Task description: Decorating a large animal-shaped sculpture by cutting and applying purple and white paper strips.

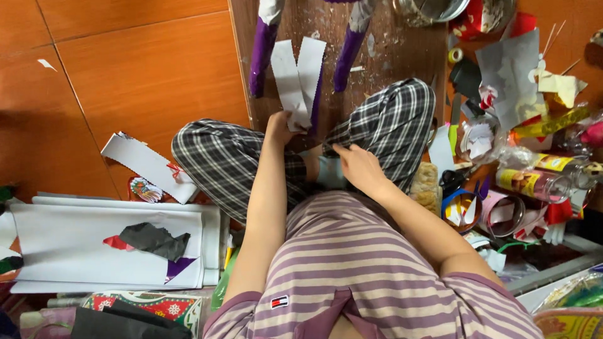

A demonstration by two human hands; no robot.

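The left hand [278,123] has its fingers pinched closed on the bottom end of two white paper strips [296,78], which run up toward twelve o'clock over the wooden board [389,63]. The right hand [358,164] rests at four o'clock from them on the checked trousers [220,157]; whether its fingers grip anything I cannot tell. The strips look light, floppy and easily torn, best held by the ends.

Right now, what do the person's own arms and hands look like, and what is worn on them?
Both arms are bare from the short sleeves down. The left hand and right hand wear no gloves, and no rings or watch show. The striped T-shirt has pale and purple bands, purple sleeve cuffs and a small chest patch.
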